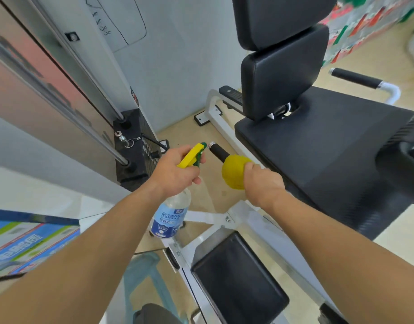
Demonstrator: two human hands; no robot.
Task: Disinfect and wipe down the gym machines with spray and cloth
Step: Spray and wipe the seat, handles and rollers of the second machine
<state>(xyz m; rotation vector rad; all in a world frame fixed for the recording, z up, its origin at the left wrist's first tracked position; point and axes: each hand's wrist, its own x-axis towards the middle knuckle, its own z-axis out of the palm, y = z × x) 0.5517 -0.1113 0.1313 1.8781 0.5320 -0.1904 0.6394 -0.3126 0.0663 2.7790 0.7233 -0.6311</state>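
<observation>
Left hand has the spray bottle by the neck, just below the middle of the frame. Its fingers are curled round the yellow trigger head, and the nozzle points at the tip of the machine's black handle grip, really close to it. The bottle is clear with a blue and white label and hangs tilted under the hand, above the tan floor.

Right hand is just right of centre, with its fingers wrapped tight round a bunched-up yellow cloth. The cloth sits over that same grip, so only the grip's end with the metal cap sticks out up and to the left.

Behind all that, on the right of the frame, is the black seat with the back pad standing over it. A second handle with a black grip is at the upper right.

The weight stack with its shiny guide rods is off to the left. There's another black pad on the white frame at the bottom, and a blue printed box at the lower left.
</observation>
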